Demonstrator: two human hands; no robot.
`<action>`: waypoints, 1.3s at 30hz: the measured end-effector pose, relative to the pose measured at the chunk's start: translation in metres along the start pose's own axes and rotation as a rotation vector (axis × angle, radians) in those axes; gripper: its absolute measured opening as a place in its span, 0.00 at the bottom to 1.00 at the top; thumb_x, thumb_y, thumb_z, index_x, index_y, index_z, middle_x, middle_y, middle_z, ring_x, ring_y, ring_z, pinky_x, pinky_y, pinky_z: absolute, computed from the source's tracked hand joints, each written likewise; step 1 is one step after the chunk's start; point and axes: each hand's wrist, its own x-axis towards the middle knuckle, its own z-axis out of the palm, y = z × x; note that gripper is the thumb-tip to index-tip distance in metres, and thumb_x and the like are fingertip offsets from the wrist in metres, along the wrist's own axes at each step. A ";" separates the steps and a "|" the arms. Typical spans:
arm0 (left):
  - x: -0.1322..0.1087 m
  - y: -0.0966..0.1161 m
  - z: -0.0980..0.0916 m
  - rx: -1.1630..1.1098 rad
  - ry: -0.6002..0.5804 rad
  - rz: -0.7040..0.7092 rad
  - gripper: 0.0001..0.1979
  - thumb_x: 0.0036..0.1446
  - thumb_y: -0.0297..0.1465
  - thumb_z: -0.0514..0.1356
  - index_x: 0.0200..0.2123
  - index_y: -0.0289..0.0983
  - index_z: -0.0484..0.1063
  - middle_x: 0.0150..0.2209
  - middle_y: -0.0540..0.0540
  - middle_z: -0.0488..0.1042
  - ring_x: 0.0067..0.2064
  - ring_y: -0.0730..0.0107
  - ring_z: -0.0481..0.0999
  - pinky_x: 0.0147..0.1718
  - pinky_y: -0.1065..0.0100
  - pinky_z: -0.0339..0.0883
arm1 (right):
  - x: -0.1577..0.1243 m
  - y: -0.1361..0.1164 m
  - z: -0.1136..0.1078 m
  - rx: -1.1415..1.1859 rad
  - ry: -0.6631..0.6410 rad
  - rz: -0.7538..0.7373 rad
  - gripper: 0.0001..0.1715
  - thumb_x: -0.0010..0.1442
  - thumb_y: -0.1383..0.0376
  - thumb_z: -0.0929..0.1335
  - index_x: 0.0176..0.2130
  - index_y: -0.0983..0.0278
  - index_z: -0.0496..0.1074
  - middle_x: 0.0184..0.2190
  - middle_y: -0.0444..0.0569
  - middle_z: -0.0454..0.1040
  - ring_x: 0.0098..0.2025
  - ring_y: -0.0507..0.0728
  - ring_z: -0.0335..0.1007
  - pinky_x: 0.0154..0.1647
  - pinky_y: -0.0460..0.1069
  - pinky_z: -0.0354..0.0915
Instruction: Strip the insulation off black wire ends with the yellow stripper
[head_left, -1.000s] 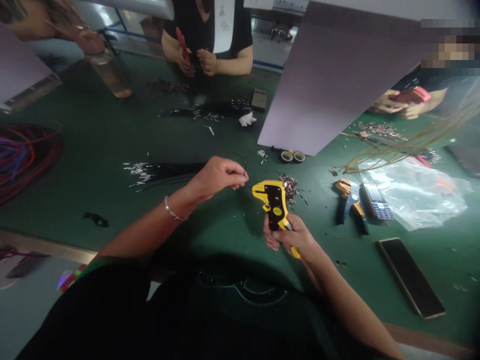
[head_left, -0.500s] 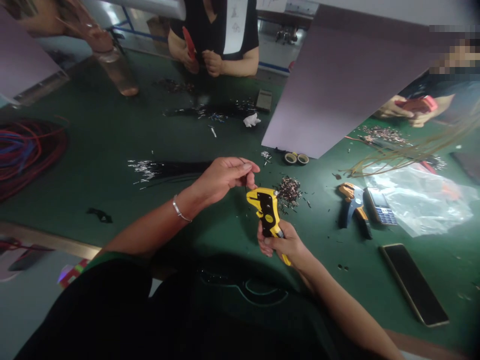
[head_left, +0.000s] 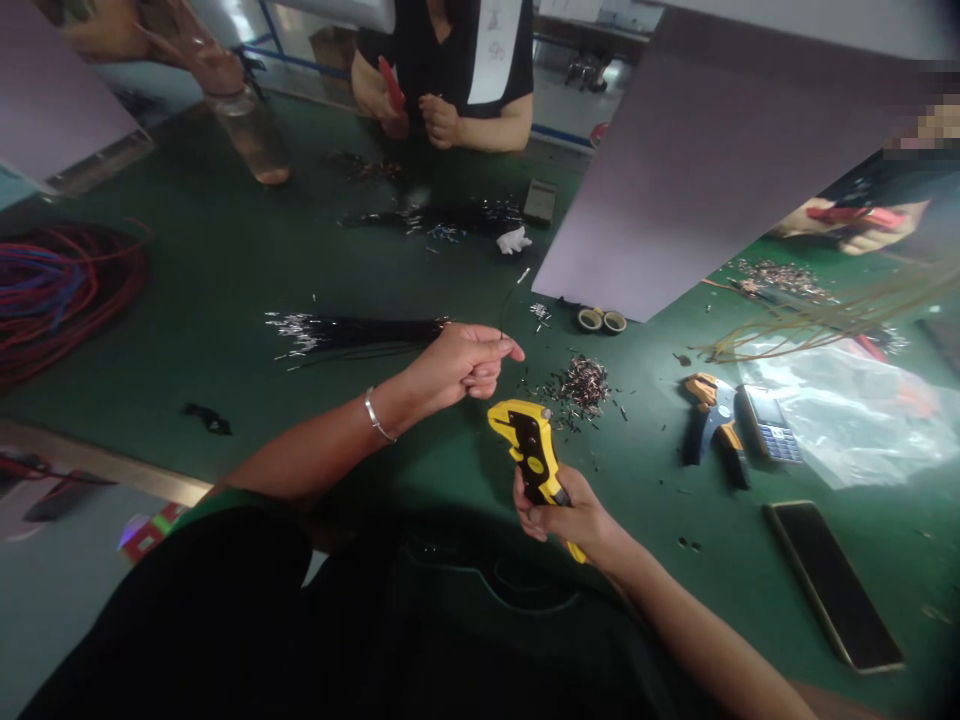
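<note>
Between the thumb and fingers of my left hand is pinched a thin black wire, its pale metallic tip pointing up and away. My right hand is wrapped round the handles of a yellow and black wire stripper, whose jaws point up and left, apart from the wire. Just beyond my left wrist lies a bundle of black wires with silvery ends at its left. To the right of the stripper's head sits a heap of small dark wire scraps.
Right of the scraps lie an orange and blue stripper, a keypad phone, a clear plastic bag and a smartphone. Red and blue wire coils lie left. A grey panel stands ahead; people sit across the table.
My left hand has turned, so the wire's tip now points upward, away from the stripper. My right hand and the stripper have dropped slightly, widening the space between them and my left hand.
</note>
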 end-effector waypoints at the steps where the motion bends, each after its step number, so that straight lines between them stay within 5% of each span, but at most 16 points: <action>1: 0.000 -0.001 0.000 0.004 0.005 -0.003 0.10 0.62 0.24 0.56 0.29 0.30 0.73 0.13 0.57 0.51 0.15 0.84 0.48 0.15 0.74 0.45 | 0.000 0.000 -0.001 -0.054 0.005 -0.002 0.10 0.45 0.71 0.68 0.32 0.64 0.65 0.25 0.41 0.64 0.20 0.48 0.58 0.19 0.45 0.55; 6: 0.003 -0.008 0.000 0.017 0.033 -0.029 0.11 0.63 0.24 0.56 0.28 0.30 0.73 0.13 0.58 0.52 0.14 0.85 0.48 0.15 0.74 0.44 | 0.006 0.000 -0.004 -0.465 0.074 -0.077 0.10 0.43 0.73 0.64 0.30 0.63 0.64 0.26 0.42 0.63 0.26 0.50 0.58 0.25 0.46 0.55; 10: 0.004 -0.012 0.002 0.112 0.079 -0.023 0.12 0.62 0.23 0.56 0.27 0.31 0.72 0.11 0.58 0.52 0.13 0.85 0.49 0.14 0.74 0.44 | 0.012 0.002 -0.002 -0.575 0.087 -0.119 0.09 0.41 0.72 0.63 0.29 0.63 0.63 0.25 0.42 0.62 0.27 0.51 0.56 0.28 0.46 0.55; 25: 0.004 -0.024 -0.004 0.023 -0.046 -0.088 0.10 0.62 0.25 0.58 0.28 0.29 0.74 0.14 0.58 0.51 0.15 0.85 0.50 0.16 0.75 0.46 | -0.004 0.005 -0.009 0.016 0.138 0.003 0.11 0.42 0.72 0.66 0.31 0.64 0.65 0.23 0.40 0.64 0.18 0.47 0.57 0.17 0.44 0.53; 29: 0.005 -0.022 -0.005 0.001 -0.037 -0.103 0.10 0.62 0.25 0.58 0.28 0.30 0.73 0.14 0.58 0.50 0.15 0.85 0.49 0.17 0.75 0.47 | -0.006 0.000 -0.008 0.018 0.094 0.051 0.11 0.40 0.72 0.66 0.29 0.64 0.64 0.22 0.39 0.63 0.17 0.47 0.55 0.16 0.44 0.52; 33: 0.002 -0.022 0.001 0.012 -0.051 -0.164 0.11 0.61 0.25 0.59 0.26 0.30 0.72 0.12 0.58 0.50 0.14 0.84 0.50 0.16 0.74 0.48 | -0.016 -0.005 -0.013 -0.231 0.088 0.098 0.13 0.39 0.71 0.64 0.30 0.64 0.64 0.23 0.40 0.62 0.20 0.48 0.57 0.19 0.44 0.53; 39: 0.000 -0.029 0.005 0.018 -0.067 -0.181 0.11 0.60 0.24 0.59 0.25 0.30 0.73 0.11 0.58 0.50 0.14 0.84 0.49 0.16 0.74 0.50 | -0.025 -0.010 -0.019 -0.872 0.197 -0.107 0.10 0.41 0.72 0.63 0.28 0.62 0.62 0.23 0.41 0.62 0.24 0.51 0.54 0.26 0.47 0.52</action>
